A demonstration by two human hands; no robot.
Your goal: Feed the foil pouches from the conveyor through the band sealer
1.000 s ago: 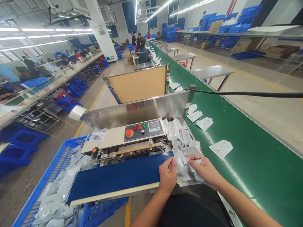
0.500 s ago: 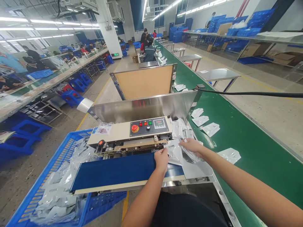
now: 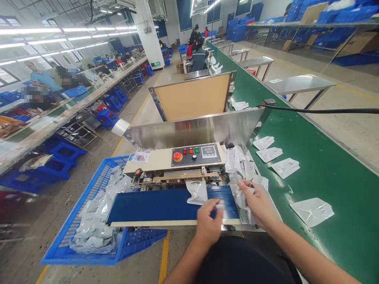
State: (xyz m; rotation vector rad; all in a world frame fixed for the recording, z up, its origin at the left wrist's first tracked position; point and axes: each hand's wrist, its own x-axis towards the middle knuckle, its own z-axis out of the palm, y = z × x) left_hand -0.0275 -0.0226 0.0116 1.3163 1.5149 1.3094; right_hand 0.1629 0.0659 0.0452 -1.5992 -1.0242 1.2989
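Left hand [image 3: 209,223] loosely curled over blue belt [image 3: 154,205]; right hand [image 3: 259,203] pinching pouch [image 3: 241,198].

The machine [image 3: 161,157] stands between the basket [image 3: 83,259] of pouches [image 3: 94,221], left, and the conveyor [image 3: 331,165].

A pale pouch [image 3: 197,193] touches the blue belt [image 3: 154,207] near the left hand [image 3: 218,209].

Fluorescent tubes [image 3: 29,31] run overhead; a white pillar [image 3: 147,43] rises from the yellow-lined floor [image 3: 355,132]; blue plastic stools [image 3: 66,149] stand left.
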